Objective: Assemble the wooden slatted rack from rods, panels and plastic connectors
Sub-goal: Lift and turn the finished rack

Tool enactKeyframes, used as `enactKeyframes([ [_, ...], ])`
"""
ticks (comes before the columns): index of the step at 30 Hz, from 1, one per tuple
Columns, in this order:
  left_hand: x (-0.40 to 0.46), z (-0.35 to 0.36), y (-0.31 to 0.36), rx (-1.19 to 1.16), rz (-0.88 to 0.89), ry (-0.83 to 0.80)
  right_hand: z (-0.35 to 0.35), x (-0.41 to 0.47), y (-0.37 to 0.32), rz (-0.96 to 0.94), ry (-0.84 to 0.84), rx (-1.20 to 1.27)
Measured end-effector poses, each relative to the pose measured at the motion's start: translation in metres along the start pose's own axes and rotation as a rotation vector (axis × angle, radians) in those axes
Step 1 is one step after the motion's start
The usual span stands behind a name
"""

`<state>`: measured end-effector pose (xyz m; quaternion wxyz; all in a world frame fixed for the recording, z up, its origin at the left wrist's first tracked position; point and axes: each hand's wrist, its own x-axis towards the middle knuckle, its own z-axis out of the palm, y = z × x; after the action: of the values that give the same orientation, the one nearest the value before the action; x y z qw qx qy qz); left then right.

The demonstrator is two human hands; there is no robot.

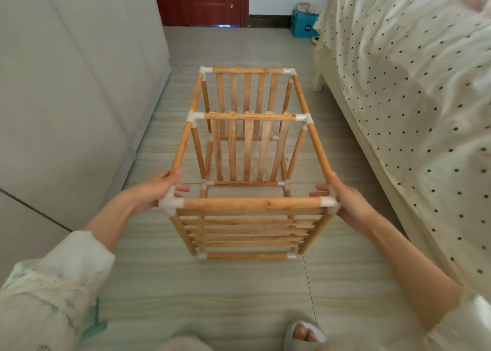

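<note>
Rack (249, 164) assembled, three slatted panels, white connectors (170, 203)

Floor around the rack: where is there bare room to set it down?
Bare floor lies between the rack and the slippered foot, and beyond the rack toward the door. It is tight between the rack and the bed.

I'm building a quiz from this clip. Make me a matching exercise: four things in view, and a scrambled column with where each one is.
Things:
1. left hand
2. blue box
3. dotted bedspread
4. red door

Places:
A. far end of the room, centre
B. gripping the rack's near left corner connector
C. along the right side
D. on the floor by the far wall

Pairs: 1-B, 2-D, 3-C, 4-A
</note>
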<state>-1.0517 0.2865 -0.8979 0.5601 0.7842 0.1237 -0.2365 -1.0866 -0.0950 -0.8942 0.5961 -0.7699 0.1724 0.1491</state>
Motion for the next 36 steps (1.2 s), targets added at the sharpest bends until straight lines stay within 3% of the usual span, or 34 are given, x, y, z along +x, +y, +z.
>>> enactKeyframes([
  [6,-0.035,0.041,-0.058,-0.285,0.256,0.355,0.027,-0.035,0.034,-0.146,0.16,0.037],
  [11,-0.048,0.067,-0.076,0.034,0.399,0.549,0.038,-0.033,0.055,-0.301,0.302,-0.049],
  [16,-0.023,0.057,-0.072,0.101,0.493,0.637,0.035,-0.004,0.054,-0.39,0.372,-0.101],
  [20,-0.006,0.048,-0.025,0.104,0.562,0.674,0.03,0.021,0.012,-0.423,0.413,-0.024],
  [26,-0.011,0.014,0.089,0.077,0.45,0.685,-0.006,0.026,-0.114,-0.333,0.394,-0.005],
  [31,-0.015,-0.024,0.202,0.105,0.336,0.679,-0.039,0.036,-0.227,-0.207,0.326,-0.091],
  [36,0.007,-0.051,0.296,0.19,0.099,0.665,-0.065,0.077,-0.315,-0.083,0.163,-0.108],
])
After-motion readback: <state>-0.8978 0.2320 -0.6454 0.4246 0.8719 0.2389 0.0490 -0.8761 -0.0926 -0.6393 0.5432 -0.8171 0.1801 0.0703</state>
